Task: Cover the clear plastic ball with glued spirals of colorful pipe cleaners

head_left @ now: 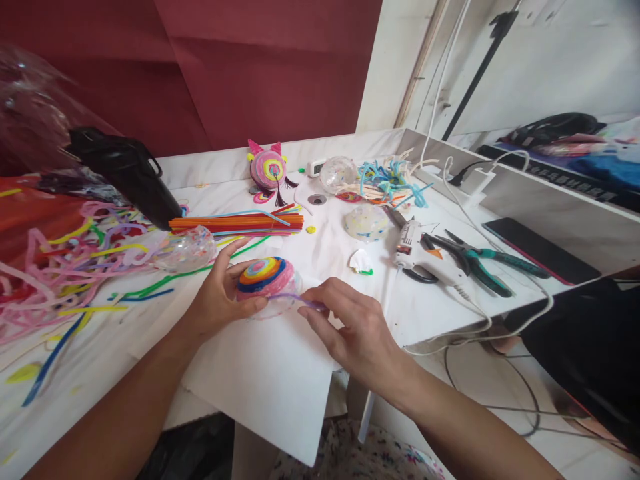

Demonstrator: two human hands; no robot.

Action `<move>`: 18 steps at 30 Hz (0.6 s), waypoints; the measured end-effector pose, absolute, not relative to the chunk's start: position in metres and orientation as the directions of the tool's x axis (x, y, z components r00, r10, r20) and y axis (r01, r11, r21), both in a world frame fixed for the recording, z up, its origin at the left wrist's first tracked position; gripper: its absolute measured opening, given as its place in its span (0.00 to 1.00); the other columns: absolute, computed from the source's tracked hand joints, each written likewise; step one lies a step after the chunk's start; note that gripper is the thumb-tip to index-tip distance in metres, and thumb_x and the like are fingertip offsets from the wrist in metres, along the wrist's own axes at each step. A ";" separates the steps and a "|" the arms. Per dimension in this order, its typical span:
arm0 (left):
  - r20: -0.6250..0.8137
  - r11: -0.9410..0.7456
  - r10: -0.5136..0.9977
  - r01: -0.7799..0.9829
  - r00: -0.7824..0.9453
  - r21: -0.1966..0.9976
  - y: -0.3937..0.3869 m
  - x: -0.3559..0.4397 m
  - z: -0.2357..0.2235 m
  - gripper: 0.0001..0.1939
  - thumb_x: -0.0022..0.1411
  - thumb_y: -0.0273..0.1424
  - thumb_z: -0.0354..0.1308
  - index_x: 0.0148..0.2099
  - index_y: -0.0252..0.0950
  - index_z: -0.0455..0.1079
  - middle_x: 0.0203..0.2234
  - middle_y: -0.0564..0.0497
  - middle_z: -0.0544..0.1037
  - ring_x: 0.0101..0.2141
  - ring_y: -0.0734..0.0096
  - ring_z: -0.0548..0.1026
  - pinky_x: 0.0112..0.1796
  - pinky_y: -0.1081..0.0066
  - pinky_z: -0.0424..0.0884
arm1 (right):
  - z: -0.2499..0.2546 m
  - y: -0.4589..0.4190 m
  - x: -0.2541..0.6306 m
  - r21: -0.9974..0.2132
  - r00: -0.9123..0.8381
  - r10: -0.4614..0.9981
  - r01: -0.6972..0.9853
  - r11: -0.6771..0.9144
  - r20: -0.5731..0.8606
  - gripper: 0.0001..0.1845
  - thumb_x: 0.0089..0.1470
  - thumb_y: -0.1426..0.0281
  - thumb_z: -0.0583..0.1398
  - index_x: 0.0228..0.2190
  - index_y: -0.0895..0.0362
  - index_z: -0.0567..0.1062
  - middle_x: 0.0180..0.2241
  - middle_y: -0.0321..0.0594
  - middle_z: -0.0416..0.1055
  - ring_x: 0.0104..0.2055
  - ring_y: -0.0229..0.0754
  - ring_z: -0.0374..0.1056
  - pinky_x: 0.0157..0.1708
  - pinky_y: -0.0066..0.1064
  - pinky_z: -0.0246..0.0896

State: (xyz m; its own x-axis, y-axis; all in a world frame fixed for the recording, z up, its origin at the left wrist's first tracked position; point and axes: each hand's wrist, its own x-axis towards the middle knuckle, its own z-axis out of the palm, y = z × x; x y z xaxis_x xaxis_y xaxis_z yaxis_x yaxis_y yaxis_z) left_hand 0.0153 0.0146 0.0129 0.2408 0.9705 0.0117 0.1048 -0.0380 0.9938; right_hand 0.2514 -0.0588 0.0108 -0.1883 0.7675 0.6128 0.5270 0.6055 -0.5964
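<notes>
My left hand (220,297) is wrapped round the left side of a ball (265,277), its thumb across the front. Coloured rings of fuzzy pipe cleaner cover the ball's upper part: blue, yellow and pink at the centre, then orange, dark blue and pink. Lower down, the clear shell shows bare. A purple pipe cleaner (295,297) lies along the edge of the pink band. Its right end is pinched between the thumb and fingers of my right hand (347,320). White paper (270,387) lies beneath the ball.
A white hot glue gun (430,257) and green-handled pliers (493,267) lie at right, beside a dark phone (540,250). Orange pipe cleaners (235,224) are bundled behind the ball. Loose pipe cleaners (65,260) heap at left. A finished-looking pink figure (267,168) stands at the back.
</notes>
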 end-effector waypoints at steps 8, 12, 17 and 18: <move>0.041 -0.066 0.971 0.095 0.238 0.993 0.015 0.014 0.012 0.60 0.44 0.43 0.83 0.74 0.50 0.56 0.60 0.44 0.83 0.60 0.44 0.82 0.57 0.54 0.81 | 0.008 -0.057 0.266 -0.613 -0.155 0.804 0.568 0.548 0.574 0.11 0.73 0.61 0.62 0.47 0.54 0.82 0.38 0.45 0.84 0.39 0.48 0.81 0.38 0.39 0.78; 0.078 -0.101 0.968 0.086 0.238 0.991 0.015 0.014 0.013 0.57 0.47 0.43 0.82 0.73 0.51 0.56 0.63 0.46 0.81 0.61 0.44 0.81 0.57 0.55 0.81 | 0.016 -0.062 0.280 -0.620 -0.071 0.790 0.580 0.529 0.608 0.08 0.72 0.63 0.64 0.46 0.53 0.83 0.42 0.46 0.86 0.44 0.50 0.82 0.47 0.44 0.78; 0.084 -0.108 0.972 0.098 0.220 0.989 0.016 0.012 0.012 0.58 0.45 0.44 0.83 0.73 0.53 0.57 0.62 0.47 0.82 0.62 0.42 0.79 0.58 0.53 0.80 | 0.019 -0.067 0.309 -0.616 0.088 0.725 0.604 0.506 0.683 0.04 0.70 0.70 0.65 0.42 0.52 0.82 0.39 0.42 0.86 0.42 0.47 0.82 0.45 0.40 0.76; 0.081 -0.104 0.974 0.099 0.213 0.990 0.016 0.012 0.012 0.58 0.44 0.44 0.84 0.72 0.54 0.58 0.62 0.47 0.82 0.61 0.42 0.80 0.58 0.53 0.80 | 0.018 -0.067 0.317 -0.616 0.129 0.710 0.617 0.490 0.693 0.04 0.69 0.70 0.65 0.41 0.51 0.82 0.39 0.41 0.86 0.42 0.47 0.81 0.45 0.39 0.75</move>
